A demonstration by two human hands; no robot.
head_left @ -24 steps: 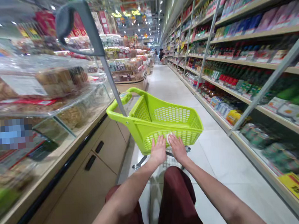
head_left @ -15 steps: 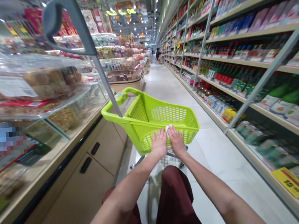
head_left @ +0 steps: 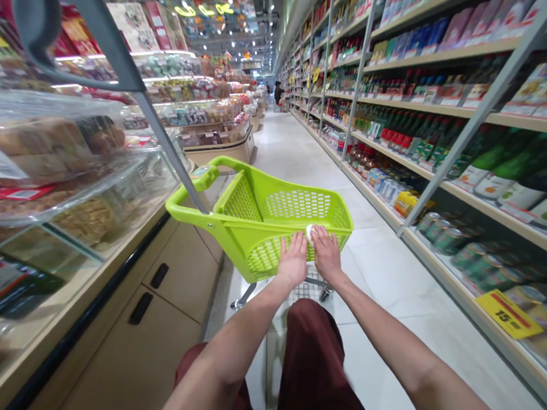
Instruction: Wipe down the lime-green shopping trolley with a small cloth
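A lime-green shopping cart (head_left: 228,230) with perforated walls stands sideways before me. My left hand (head_left: 293,258) lies on its near side, fingers stretched and slightly spread, holding nothing that I can see. Close to its right, my right hand (head_left: 327,251) presses a small white wad (head_left: 309,230), like a tissue or cloth, against the basket near the rim. Most of the wad is hidden under the fingers. The basket looks bare inside where it shows.
Tall shelves (head_left: 436,107) of bottles and cans line the right. On the left runs a wooden counter (head_left: 169,327) with packaged baked goods (head_left: 46,147). A grey pole with a looped handle (head_left: 122,52) rises beside the cart. Far down the aisle is a person (head_left: 279,94).
Both hands have slid a little to the right along the cart's near side, the white wad with them. My view has turned slightly right, so the surroundings sit further left.
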